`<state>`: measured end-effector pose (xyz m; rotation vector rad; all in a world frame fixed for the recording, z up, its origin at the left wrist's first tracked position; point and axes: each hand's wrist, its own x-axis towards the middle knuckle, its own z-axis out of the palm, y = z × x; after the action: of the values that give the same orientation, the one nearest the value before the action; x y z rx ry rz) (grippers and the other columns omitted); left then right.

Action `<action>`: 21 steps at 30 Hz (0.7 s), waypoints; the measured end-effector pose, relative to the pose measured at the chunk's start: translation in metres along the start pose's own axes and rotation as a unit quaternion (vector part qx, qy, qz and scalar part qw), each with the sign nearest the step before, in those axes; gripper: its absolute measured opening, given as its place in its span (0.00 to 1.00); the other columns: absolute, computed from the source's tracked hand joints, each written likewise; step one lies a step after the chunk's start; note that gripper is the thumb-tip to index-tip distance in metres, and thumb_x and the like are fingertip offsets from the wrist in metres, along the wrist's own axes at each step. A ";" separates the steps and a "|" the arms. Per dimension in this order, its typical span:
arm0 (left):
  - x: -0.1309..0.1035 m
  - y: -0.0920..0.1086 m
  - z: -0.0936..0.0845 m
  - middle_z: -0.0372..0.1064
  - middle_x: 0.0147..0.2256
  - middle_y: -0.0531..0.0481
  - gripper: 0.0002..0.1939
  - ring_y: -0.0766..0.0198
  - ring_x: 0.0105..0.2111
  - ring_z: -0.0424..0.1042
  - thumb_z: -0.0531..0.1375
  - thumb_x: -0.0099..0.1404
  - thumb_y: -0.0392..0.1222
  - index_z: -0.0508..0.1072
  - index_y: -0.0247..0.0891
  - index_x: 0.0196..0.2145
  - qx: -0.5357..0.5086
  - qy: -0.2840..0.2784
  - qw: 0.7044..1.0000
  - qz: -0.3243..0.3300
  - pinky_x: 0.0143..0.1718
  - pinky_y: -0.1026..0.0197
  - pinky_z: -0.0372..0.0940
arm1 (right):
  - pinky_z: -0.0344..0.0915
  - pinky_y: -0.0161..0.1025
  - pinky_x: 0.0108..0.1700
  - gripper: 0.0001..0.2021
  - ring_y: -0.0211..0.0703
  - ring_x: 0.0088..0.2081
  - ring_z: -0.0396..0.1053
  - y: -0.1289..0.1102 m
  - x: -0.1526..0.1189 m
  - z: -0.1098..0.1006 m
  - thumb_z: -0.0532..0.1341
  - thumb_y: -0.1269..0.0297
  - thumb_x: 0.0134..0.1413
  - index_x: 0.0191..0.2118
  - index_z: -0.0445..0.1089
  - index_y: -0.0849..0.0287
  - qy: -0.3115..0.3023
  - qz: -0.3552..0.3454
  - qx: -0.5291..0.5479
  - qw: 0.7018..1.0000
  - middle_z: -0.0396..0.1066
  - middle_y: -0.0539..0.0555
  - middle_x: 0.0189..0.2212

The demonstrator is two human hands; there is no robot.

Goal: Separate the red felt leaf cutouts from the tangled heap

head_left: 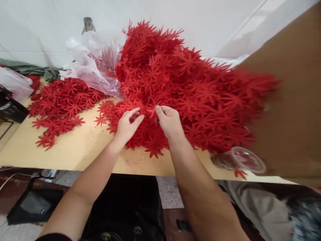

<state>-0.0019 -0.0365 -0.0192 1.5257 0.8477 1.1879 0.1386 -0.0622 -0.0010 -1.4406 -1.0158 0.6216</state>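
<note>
A large heap of red star-shaped, many-petalled pieces (195, 90) covers the middle and right of the pale tabletop. Over its front part, my left hand (128, 126) is raised with thumb and fingers apart and nothing visible between them. Just to its right, my right hand (169, 120) pinches a red piece (151, 111) between thumb and forefinger. The two hands are close together without touching. A smaller pile of red pieces (67, 100) lies to the left.
A clear plastic bag (95, 63) rests behind, between the piles. A clear plastic tub (248, 160) lies tipped at the front right, beside a large brown board (291, 110). A black object (13, 108) is at the far left. The white wall (200, 23) stands behind.
</note>
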 end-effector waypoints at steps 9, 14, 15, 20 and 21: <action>0.002 -0.005 0.003 0.70 0.36 0.48 0.07 0.67 0.37 0.67 0.57 0.57 0.32 0.72 0.35 0.35 0.023 0.021 0.999 0.025 0.44 0.62 0.63 | 0.60 0.32 0.29 0.19 0.29 0.24 0.61 -0.013 -0.027 0.021 0.70 0.51 0.30 0.27 0.67 0.58 -0.132 0.025 0.114 0.984 0.66 0.45 0.23; -0.004 0.004 0.000 0.69 0.39 0.47 0.09 0.66 0.41 0.67 0.54 0.60 0.34 0.72 0.37 0.38 0.044 0.009 0.998 0.048 0.45 0.61 0.63 | 0.64 0.33 0.28 0.18 0.31 0.24 0.65 -0.007 -0.022 0.015 0.72 0.59 0.25 0.26 0.67 0.56 -0.097 0.090 0.179 0.975 0.68 0.43 0.22; -0.005 0.005 0.000 0.69 0.40 0.46 0.09 0.66 0.40 0.67 0.55 0.60 0.37 0.72 0.36 0.38 0.034 0.009 0.999 0.041 0.44 0.61 0.63 | 0.64 0.33 0.29 0.18 0.31 0.24 0.66 -0.006 -0.022 0.014 0.72 0.60 0.24 0.26 0.68 0.56 -0.088 0.091 0.172 0.977 0.69 0.43 0.22; -0.009 0.010 -0.001 0.68 0.41 0.46 0.12 0.68 0.36 0.66 0.59 0.58 0.43 0.71 0.35 0.39 -0.052 0.004 0.999 -0.017 0.42 0.62 0.62 | 0.67 0.34 0.36 0.14 0.31 0.26 0.68 -0.009 -0.025 0.015 0.72 0.61 0.26 0.23 0.70 0.57 -0.063 0.057 0.129 0.988 0.71 0.44 0.22; -0.009 0.010 -0.001 0.67 0.41 0.46 0.12 0.68 0.36 0.65 0.60 0.57 0.43 0.71 0.35 0.39 -0.062 0.005 0.998 -0.024 0.42 0.62 0.62 | 0.67 0.35 0.37 0.13 0.31 0.26 0.68 -0.010 -0.026 0.016 0.72 0.62 0.27 0.24 0.70 0.57 -0.064 0.051 0.129 0.988 0.71 0.44 0.22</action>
<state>-0.0058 -0.0473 -0.0121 1.3925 0.7971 1.1913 0.1106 -0.0772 0.0013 -1.2410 -0.9261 0.8969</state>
